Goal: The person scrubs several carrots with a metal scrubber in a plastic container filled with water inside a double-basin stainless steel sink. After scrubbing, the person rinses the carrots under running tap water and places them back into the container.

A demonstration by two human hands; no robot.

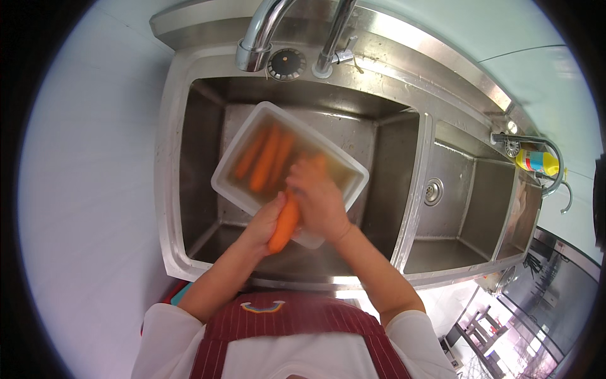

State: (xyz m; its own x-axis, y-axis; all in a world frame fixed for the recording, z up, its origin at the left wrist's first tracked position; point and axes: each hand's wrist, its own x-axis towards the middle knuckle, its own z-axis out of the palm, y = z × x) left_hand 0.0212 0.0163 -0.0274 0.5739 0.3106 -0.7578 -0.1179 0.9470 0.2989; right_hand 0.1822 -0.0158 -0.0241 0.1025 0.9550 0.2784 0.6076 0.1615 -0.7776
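Note:
A white plastic tub (239, 135) of cloudy water sits at an angle in the large stainless steel sink basin (394, 142). Several carrots (266, 158) lie in the water on its left side. My left hand (266, 222) is closed around a thick carrot (285, 226) held over the tub's near edge. Above and to the right of it, my right hand (319, 199) is blurred and lies over the upper part of the carrot, fingers bent. Whether it grips the carrot or something under the fingers cannot be told.
Two chrome faucets (254, 49) rise behind the basin, with a round drain strainer (287, 64) between them. To the right is a second basin (447, 199) with a drain. A yellow bottle (537, 162) stands near a curved tap (557, 147). A wall borders the left side.

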